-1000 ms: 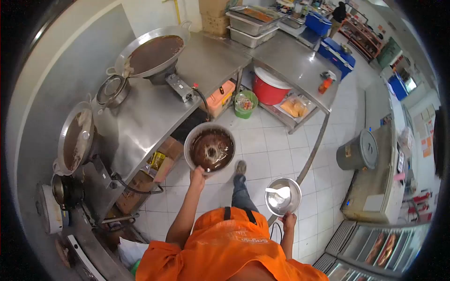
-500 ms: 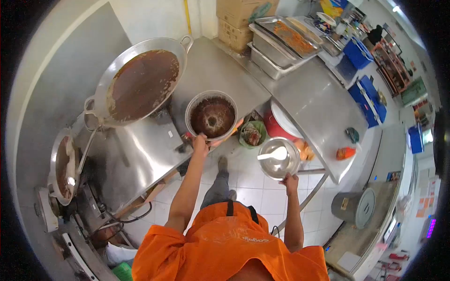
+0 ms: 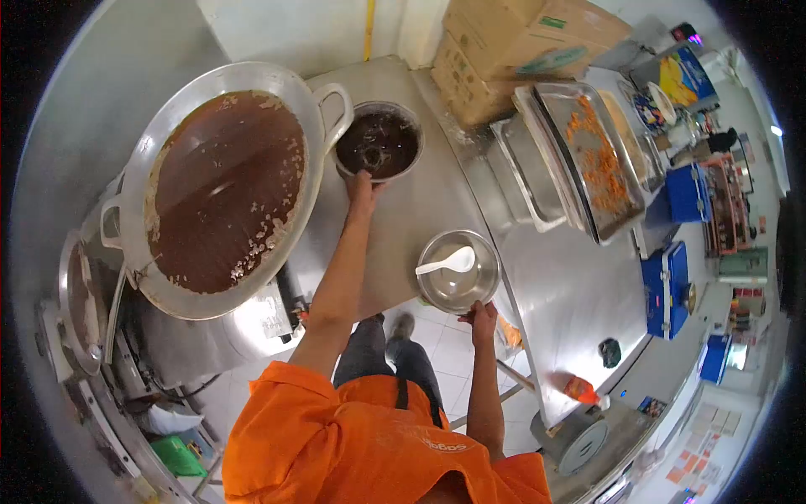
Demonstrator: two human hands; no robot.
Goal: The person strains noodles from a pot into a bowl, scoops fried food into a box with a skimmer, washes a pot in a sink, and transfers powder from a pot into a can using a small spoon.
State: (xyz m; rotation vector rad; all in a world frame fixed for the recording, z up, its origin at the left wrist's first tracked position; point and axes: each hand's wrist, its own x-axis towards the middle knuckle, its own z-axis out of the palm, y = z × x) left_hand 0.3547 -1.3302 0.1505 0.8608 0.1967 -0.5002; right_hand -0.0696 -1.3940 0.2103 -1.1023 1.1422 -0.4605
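Observation:
My left hand (image 3: 363, 193) grips the near rim of a round metal pot (image 3: 403, 174) of dark liquid, over the steel counter beside the wok. My right hand (image 3: 480, 319) grasps the near edge of a shallow metal bowl (image 3: 453, 294), with the fingers closed on its rim. In this bowl lies a white soup spoon (image 3: 457, 259), its handle pointing left. A large two-handled wok (image 3: 312, 160) with dark brown liquid, pale bits floating at its edge, stands left of the pot.
The steel counter (image 3: 403, 235) runs beneath the pot. At right, a steel table (image 3: 571, 294) bears stacked metal trays (image 3: 617, 223) with orange scraps and a red-orange bottle (image 3: 581, 389). Cardboard boxes (image 3: 512, 42) stand at the back. A smaller pan (image 3: 75, 311) sits far left.
My view has moved closer to the counter and wok. The pot has gone farther forward over the counter in my left hand. My right hand has brought the bowl forward from over the floor.

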